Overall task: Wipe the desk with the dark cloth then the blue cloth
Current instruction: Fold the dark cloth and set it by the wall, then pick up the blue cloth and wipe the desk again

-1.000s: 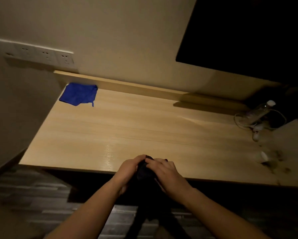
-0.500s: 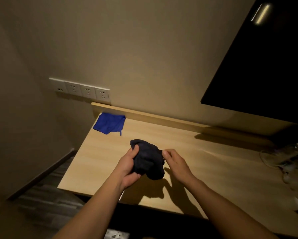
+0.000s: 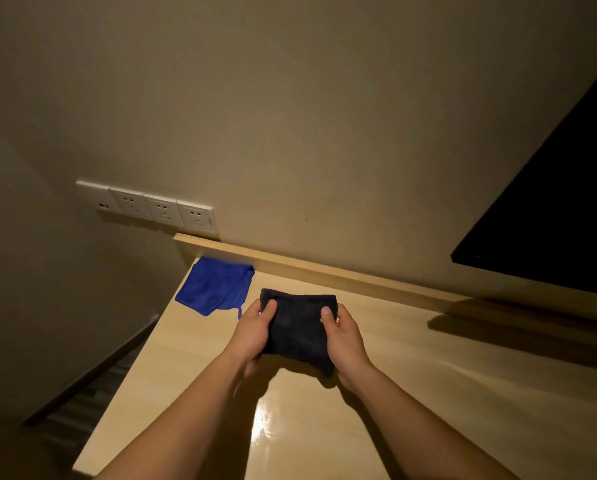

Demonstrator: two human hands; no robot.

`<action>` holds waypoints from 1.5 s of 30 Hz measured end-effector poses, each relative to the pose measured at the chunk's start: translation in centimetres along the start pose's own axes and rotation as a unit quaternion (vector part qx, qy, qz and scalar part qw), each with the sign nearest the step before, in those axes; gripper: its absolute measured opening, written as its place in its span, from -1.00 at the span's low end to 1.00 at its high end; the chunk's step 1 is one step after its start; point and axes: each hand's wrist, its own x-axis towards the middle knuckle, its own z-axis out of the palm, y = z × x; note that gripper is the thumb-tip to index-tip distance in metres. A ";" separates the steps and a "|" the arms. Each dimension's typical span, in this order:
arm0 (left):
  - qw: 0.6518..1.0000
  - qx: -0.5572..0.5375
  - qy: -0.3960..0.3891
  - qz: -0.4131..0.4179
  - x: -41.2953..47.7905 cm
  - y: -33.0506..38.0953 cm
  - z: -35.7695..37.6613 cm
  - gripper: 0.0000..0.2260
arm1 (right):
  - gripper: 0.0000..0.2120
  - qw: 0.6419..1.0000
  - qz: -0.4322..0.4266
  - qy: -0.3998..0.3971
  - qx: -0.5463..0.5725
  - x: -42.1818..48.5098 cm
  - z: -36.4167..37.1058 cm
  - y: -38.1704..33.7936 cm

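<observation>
Both hands hold the dark cloth (image 3: 299,323) spread between them, a little above the light wooden desk (image 3: 428,393). My left hand (image 3: 254,332) grips its left edge with the thumb on top. My right hand (image 3: 345,341) grips its right edge the same way. The blue cloth (image 3: 214,285) lies crumpled flat in the desk's far left corner, just left of the dark cloth and apart from both hands.
A raised wooden ledge (image 3: 324,268) runs along the desk's back against the wall. A row of white wall sockets (image 3: 151,207) sits above the left corner. A dark screen (image 3: 560,209) hangs at the right. The desk's left edge drops to dark flooring (image 3: 82,403).
The view has moved closer to the desk's left corner. The bunched dark cloth has been pulled out flat, and my right hand now grips it where half a second ago it was off the cloth.
</observation>
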 end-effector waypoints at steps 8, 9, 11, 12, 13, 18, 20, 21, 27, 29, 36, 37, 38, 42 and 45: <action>0.988 0.121 0.071 0.062 9.9 2.3 -2.4 -0.78 | -0.76 0.999 0.010 0.010 -0.053 10.2 3.8 0.8; 0.983 0.149 0.083 0.060 10.8 2.2 -3.1 -0.71 | -0.70 0.996 0.009 0.014 -0.087 11.2 4.2 1.0; 0.958 0.250 0.131 0.050 11.7 1.5 -4.9 -0.56 | -0.60 0.977 -0.001 0.056 -0.204 12.3 4.6 1.9; 0.940 0.297 0.158 0.051 11.7 1.0 -5.9 -0.53 | -0.58 0.965 -0.007 0.087 -0.249 12.4 4.4 2.6; 0.926 0.328 0.175 0.057 11.6 0.6 -6.8 -0.54 | -0.61 0.956 -0.016 0.107 -0.274 11.9 4.2 3.3; 0.866 0.454 0.148 0.149 11.5 -0.3 -11.3 -0.68 | -0.80 0.922 -0.127 0.112 -0.349 7.4 3.3 5.9; 0.826 0.511 0.138 0.194 12.5 0.0 -13.1 -0.68 | -0.82 0.903 -0.157 0.115 -0.384 4.8 3.9 6.7; 0.803 0.542 0.125 0.212 13.2 0.3 -13.9 -0.66 | -0.83 0.891 -0.163 0.119 -0.407 3.4 4.5 7.2; 0.694 0.664 -0.014 0.278 17.8 -0.1 -16.7 -0.48 | -0.33 0.822 -0.061 0.115 -0.555 -2.1 10.8 11.6; 0.673 0.680 -0.020 0.290 18.6 -0.8 -17.1 -0.44 | -0.24 0.788 -0.049 0.130 -0.600 -2.2 11.8 12.2; 0.648 0.703 -0.029 0.291 19.9 -2.5 -17.9 -0.36 | -0.27 0.761 -0.083 0.169 -0.621 -2.6 12.5 13.0; 0.643 0.707 -0.034 0.291 19.9 -2.6 -18.0 -0.36 | -0.28 0.762 -0.084 0.172 -0.618 -2.7 12.6 13.0; 0.640 0.709 -0.041 0.292 19.8 -2.7 -18.1 -0.36 | -0.28 0.763 -0.085 0.174 -0.617 -2.7 12.6 13.0; 0.643 0.706 -0.051 0.292 19.2 -3.1 -18.6 -0.37 | -0.28 0.764 -0.086 0.181 -0.613 -2.9 12.8 13.1; 0.641 0.706 -0.053 0.297 18.6 -3.7 -19.1 -0.37 | -0.28 0.765 -0.091 0.184 -0.610 -2.8 12.9 13.2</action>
